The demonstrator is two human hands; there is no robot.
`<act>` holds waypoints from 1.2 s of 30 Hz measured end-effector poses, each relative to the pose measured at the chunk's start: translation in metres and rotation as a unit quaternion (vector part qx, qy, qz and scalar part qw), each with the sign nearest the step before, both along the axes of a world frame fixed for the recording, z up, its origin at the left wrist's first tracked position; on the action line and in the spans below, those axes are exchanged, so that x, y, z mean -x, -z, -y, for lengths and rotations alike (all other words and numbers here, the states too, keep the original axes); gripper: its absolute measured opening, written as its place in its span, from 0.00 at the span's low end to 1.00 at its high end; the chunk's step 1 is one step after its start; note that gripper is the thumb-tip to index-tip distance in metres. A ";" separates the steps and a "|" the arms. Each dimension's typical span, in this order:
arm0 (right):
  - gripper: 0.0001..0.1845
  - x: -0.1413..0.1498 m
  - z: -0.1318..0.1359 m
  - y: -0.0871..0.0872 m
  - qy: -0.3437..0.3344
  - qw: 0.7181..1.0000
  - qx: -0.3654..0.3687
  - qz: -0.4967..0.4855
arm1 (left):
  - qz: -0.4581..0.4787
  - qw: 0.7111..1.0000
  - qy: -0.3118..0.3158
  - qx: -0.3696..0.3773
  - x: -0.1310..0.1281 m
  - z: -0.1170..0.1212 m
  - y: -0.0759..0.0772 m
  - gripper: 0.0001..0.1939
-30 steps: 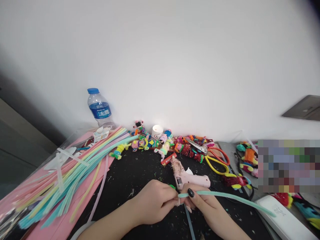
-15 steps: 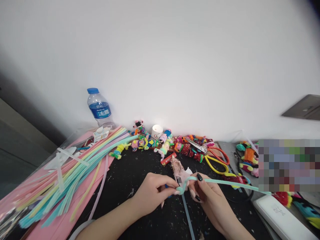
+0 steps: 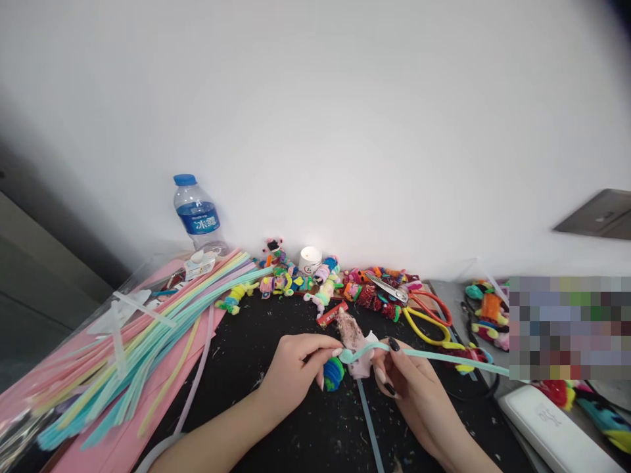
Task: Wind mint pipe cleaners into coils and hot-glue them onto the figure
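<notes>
Between my hands runs a mint-green pipe cleaner [image 3: 444, 359], its left end bent into a small curl. My left hand [image 3: 300, 364] pinches that curled end. Farther along, my right hand [image 3: 411, 387] holds the stem between thumb and fingers, and the long free part stretches off to the right. A blue and green coiled ball [image 3: 334, 374] sits just beside my left fingertips; whether they touch it, I cannot tell. Behind the hands lies a pale pink glue gun [image 3: 352, 332] with a crusted nozzle, partly covered by the pipe cleaner.
Pastel pipe cleaners [image 3: 162, 335] lie in a bundle at left, near a water bottle [image 3: 197, 213]. Several small fuzzy figures [image 3: 325, 289], a white paper cup [image 3: 310, 260] and scissors [image 3: 428, 322] line the wall. A white power bank [image 3: 552, 427] rests at right.
My left hand has shifted slightly up and left with the curled end, stretching the bend flatter. The blue and green ball now shows more. My right hand has barely moved.
</notes>
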State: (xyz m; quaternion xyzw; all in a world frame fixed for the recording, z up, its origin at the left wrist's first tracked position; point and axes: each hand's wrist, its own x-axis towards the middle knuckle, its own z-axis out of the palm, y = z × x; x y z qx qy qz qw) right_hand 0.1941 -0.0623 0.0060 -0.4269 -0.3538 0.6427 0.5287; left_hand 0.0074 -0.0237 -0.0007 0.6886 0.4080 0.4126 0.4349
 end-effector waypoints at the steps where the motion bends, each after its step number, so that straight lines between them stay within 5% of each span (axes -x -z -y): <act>1: 0.17 0.000 0.000 0.000 -0.002 1.000 0.000 -0.007 | 0.003 1.000 -0.002 0.002 0.000 0.000 0.000 0.10; 12: 0.13 -0.001 -0.003 -0.002 0.008 0.996 0.014 -0.082 | 0.108 0.984 0.010 0.142 -0.003 -0.002 0.007 0.10; 36: 0.16 0.001 0.000 -0.002 -0.020 0.999 0.016 -0.029 | -0.010 0.993 0.094 0.075 -0.001 0.002 0.002 0.11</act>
